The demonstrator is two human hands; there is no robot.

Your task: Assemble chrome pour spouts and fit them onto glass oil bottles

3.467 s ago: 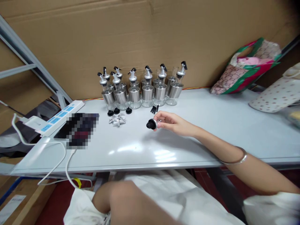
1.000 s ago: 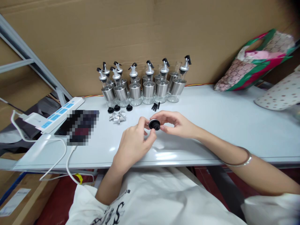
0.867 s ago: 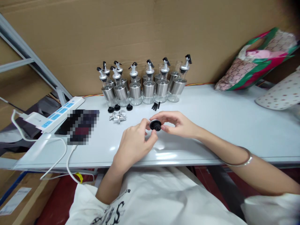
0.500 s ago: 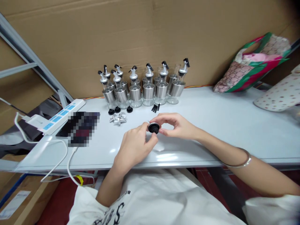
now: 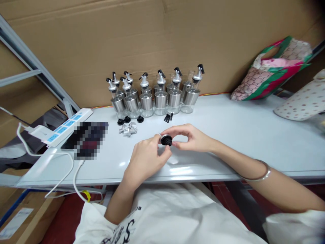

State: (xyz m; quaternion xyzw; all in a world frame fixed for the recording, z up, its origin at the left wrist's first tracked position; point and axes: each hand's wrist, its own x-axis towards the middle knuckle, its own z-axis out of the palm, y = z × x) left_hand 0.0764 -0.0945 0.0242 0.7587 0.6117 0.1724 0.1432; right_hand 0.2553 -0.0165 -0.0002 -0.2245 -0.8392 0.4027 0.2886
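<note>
Both hands pinch one bottle pourer top, its black ribbed stopper facing me and a silver rim around it. My left hand grips it from the left with thumb and fingers. From the right, my right hand holds its edge between thumb and fingertips. Beyond the hands lie several small black flip pieces. Silver spout parts are heaped to the left, with black stoppers just behind them. Glass bottles with steel sleeves stand in rows at the back, many topped with silver and black pourers.
A power strip and a blurred-out dark device with white cables lie at the left. A patterned bag and a dotted white container stand at the right. Cardboard backs the table.
The stopper has tilted very slightly in my fingers. Both hands keep nearly the same place and grip, and the things on the table have not moved.
</note>
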